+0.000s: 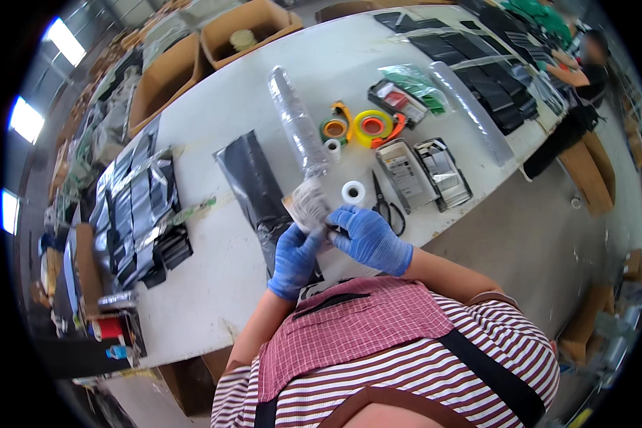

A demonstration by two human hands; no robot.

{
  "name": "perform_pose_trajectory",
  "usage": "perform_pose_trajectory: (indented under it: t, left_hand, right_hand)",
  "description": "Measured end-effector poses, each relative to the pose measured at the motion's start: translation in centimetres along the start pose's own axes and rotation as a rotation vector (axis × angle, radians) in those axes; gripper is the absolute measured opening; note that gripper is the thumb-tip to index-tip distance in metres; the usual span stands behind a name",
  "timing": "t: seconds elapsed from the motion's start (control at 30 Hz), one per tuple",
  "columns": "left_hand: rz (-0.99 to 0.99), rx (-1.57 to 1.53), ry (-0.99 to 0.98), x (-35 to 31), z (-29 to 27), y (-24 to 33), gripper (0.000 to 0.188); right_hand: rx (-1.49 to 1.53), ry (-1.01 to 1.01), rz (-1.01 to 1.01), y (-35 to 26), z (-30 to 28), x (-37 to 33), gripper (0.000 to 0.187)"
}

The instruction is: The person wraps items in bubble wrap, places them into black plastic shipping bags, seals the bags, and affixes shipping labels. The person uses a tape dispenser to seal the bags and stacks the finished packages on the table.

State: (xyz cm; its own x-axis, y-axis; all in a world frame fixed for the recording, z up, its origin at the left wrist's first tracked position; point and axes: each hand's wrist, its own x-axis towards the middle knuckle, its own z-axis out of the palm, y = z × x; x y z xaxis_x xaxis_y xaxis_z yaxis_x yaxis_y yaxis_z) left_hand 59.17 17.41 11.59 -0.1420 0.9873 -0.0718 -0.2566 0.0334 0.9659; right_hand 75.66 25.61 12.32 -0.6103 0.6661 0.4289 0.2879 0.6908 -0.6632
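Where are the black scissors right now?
In the head view, right of centre, the black scissors lie on the white table beside the blue-gloved right hand, between the small white roll and the grey rectangular package.

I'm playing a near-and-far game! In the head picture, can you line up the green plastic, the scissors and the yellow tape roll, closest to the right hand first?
From the right hand:
1. Scissors: just beyond it, slightly right.
2. Yellow tape roll: farther up the table.
3. Green plastic: farthest, up and to the right.
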Motion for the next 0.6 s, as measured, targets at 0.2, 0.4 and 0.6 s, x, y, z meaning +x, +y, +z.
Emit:
perform_pose_trajectory:
  t: [0.2, 0.4, 0.6]
  left_hand:
    - [-0.048, -0.203, 0.185, -2.6, -3.2, -0.3, 0.023]
    - [-0.113, -0.161, 0.122, -3.8, -3.2, 1.9, 0.042]
    - [-0.028, -0.224, 0.219, -4.1, -2.8, 2.4, 0.039]
  right_hand:
    - [0.531, -0.14, 0.478, -2.8, -0.3, 0.1, 0.028]
    - [0.684, -0.229, 0.539, -4.4, 0.5, 0.2, 0.024]
    - [0.832, -0.268, 0.621, -4.7, 0.7, -0.6, 0.026]
